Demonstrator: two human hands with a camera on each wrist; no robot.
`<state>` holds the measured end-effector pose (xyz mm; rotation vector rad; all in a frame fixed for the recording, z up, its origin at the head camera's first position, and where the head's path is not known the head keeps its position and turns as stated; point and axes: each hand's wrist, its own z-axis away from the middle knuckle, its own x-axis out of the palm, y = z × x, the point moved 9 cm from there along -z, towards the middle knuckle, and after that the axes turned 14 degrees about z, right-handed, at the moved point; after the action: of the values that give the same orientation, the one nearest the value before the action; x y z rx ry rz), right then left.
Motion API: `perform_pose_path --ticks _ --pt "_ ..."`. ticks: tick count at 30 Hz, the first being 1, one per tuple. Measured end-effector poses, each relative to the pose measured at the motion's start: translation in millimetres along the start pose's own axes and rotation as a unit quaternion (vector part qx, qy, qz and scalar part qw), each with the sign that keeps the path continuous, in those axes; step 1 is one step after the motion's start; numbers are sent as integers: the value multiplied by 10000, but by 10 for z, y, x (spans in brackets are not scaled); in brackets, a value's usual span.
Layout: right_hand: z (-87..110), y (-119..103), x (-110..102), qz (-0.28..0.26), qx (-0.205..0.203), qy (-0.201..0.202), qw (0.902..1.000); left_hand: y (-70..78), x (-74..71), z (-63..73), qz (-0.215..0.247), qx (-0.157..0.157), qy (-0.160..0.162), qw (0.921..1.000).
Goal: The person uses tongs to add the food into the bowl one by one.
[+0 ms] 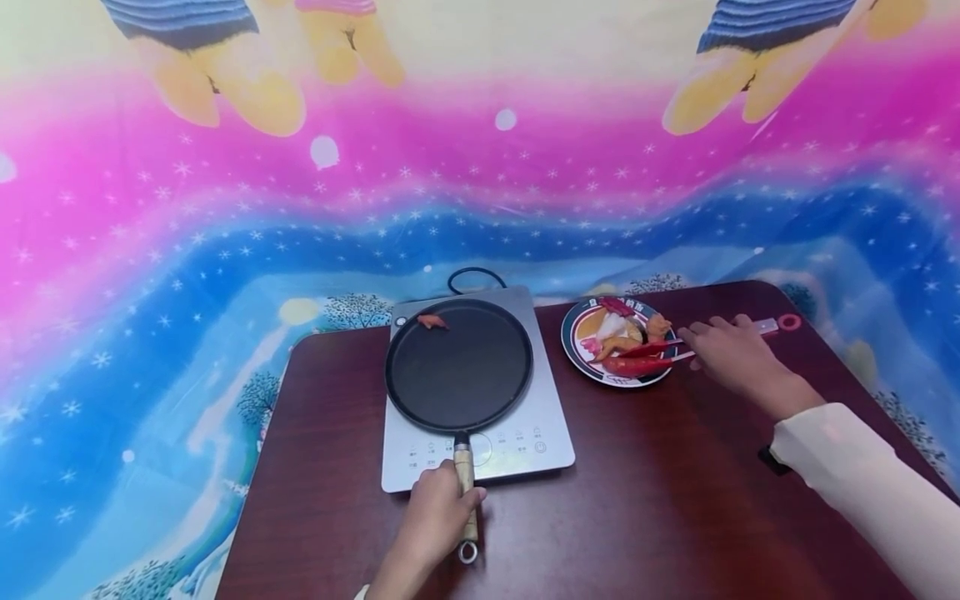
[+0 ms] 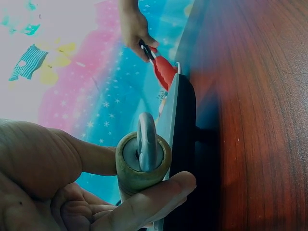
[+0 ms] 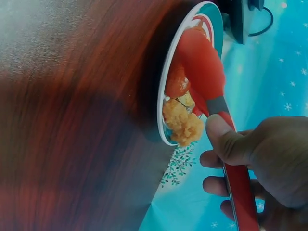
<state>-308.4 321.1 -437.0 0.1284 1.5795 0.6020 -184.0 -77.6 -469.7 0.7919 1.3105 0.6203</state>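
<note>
My left hand [image 1: 437, 510] grips the wooden handle [image 1: 465, 471] of a flat black frying pan [image 1: 465, 371]. In the left wrist view, thumb and fingers wrap the handle [image 2: 127, 178] near its metal hanging ring [image 2: 147, 142]. A small orange-red food piece [image 1: 432, 321] lies at the pan's far left edge. Over to the right, my right hand [image 1: 731, 354] holds red-tipped tongs [image 1: 637, 365], their heads low over a patterned plate [image 1: 572, 343]. Several food pieces fill that plate, among them a golden fried lump [image 3: 180, 122]. The tong heads partly cover the food; whether they pinch a piece I cannot tell.
Beneath the pan is a silver induction cooker [image 1: 551, 433] with touch controls on its front; its black cord [image 1: 476, 269] loops behind. Everything stands on a dark red-brown wooden table [image 1: 630, 483]. A colourful snow-patterned cloth [image 1: 225, 208] hangs behind the table and at its sides.
</note>
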Motion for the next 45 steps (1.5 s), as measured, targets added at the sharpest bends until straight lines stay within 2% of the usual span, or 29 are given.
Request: perform_pose_path --ticks 10,15,20,26,36,45 --pt "98 33 -74 -431 136 314 9985 3 -4 -5 -30 9 -20 10000" --pt "67 33 -172 -635 282 229 9973 -8 -1 -12 17 -41 -49 10000" --pt "1 -47 -295 -777 387 190 9960 -8 -10 -13 37 43 -44 10000" --pt "-113 -215 -460 -939 494 232 9941 7 -20 -20 -4 175 -51 9998" --pt "-371 -592 -850 -1080 473 760 9901 -17 -28 -8 45 76 -14 10000" --pt "-679 -976 -1000 -1393 523 665 9866 -18 -35 -7 168 85 -19 9998"
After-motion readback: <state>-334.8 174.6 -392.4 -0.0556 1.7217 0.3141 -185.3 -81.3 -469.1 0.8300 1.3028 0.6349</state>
